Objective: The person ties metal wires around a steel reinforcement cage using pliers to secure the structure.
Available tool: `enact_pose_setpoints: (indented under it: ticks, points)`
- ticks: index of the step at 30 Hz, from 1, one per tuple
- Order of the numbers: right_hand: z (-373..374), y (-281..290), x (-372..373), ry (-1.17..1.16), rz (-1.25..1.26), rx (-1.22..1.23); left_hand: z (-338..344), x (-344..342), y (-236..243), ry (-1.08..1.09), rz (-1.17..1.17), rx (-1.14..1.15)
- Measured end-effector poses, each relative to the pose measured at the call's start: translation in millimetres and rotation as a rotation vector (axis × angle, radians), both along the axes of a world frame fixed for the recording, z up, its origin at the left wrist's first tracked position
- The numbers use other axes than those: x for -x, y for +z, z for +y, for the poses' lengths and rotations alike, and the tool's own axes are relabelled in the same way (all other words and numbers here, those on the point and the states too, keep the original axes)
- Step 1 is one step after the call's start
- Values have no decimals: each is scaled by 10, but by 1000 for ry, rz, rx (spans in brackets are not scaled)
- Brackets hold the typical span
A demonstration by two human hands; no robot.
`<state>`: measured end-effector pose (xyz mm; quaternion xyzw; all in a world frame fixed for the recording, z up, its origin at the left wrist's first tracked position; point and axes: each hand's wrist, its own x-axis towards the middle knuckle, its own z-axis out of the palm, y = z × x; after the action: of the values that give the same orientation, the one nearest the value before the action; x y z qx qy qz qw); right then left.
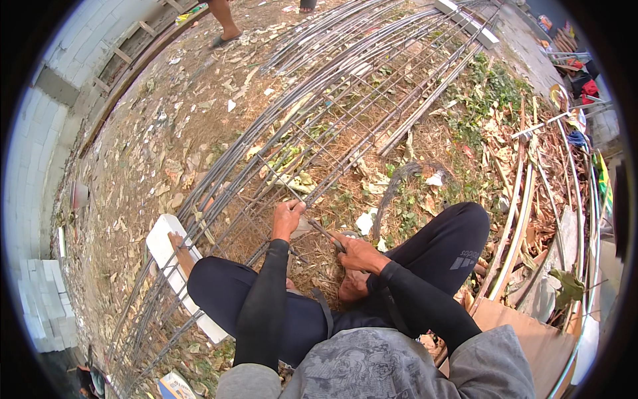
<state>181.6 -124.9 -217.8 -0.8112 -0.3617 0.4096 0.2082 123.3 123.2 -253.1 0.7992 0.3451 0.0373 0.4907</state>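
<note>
My left hand (pixel 288 218) is closed on a steel bar of a long rebar cage (pixel 318 141), near a crossing; whether it also pinches wire is too small to tell. My right hand (pixel 359 256) grips a slim dark metal hand tool (pixel 322 231), whose far end points up-left toward my left hand, close to the bars. The cage runs diagonally from lower left to upper right among several loose bars. A coil of thin dark tie wire (pixel 391 184) lies on the ground beyond my right hand.
A white block (pixel 161 244) supports the bars at left, another (pixel 468 22) at top. A block wall (pixel 56 53) lines the left. Boards and pipes (pixel 525 219) lie right among dry leaves. Another person's leg (pixel 226 23) stands at the top; a further foot (pixel 308 6) shows nearby.
</note>
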Motion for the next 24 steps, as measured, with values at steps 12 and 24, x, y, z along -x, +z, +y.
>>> enact_pose_setpoints:
  ticks: [12,24]
  points:
    - [151,-84,-369,9,150,-2,39,30,-76,-26,-45,-89]
    - [232,182,-599,172,-321,-15,29,-3,40,-52,20,-51]
